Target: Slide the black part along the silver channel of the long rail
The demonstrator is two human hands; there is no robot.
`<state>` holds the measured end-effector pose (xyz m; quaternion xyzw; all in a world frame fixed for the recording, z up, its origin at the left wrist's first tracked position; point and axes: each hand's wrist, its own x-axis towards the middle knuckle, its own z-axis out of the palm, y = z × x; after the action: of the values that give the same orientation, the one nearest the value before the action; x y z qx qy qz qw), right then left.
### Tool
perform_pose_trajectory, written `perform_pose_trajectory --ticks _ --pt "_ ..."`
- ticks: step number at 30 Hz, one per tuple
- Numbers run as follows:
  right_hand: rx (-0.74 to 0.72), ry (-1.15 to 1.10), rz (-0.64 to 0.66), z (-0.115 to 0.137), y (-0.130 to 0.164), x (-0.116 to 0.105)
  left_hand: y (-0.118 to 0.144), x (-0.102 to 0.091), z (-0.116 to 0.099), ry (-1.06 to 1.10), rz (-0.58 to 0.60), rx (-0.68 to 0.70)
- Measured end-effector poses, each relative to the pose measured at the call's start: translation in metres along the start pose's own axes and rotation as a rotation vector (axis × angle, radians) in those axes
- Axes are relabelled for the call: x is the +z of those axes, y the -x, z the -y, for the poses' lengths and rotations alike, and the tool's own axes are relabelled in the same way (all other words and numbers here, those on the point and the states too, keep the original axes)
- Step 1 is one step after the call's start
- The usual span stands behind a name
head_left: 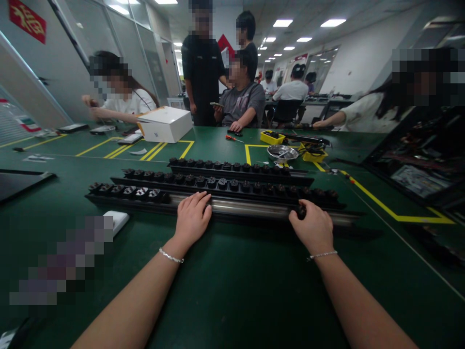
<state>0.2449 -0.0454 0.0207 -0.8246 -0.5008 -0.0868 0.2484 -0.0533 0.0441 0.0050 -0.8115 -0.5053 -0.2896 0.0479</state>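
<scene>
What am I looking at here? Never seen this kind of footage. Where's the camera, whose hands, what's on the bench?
One picture, from a camera worn on a person's head, looking forward and down. No robot: two bare hands. The left hand lies flat on the nearest long black rail, which has a shiny metal strip. The right hand pinches a small black part at that rail. Two more rails of black parts lie behind, on a green table. Further back: a white box, a metal bowl, yellow trays. Other people sit opposite.
</scene>
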Motion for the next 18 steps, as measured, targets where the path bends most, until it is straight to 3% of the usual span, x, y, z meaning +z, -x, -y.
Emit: perform_pose_trajectory --ticks 18 --pt "0.036 -0.022 -0.044 -0.017 -0.003 -0.003 0.0 0.001 0.0 -0.022 -0.002 0.007"
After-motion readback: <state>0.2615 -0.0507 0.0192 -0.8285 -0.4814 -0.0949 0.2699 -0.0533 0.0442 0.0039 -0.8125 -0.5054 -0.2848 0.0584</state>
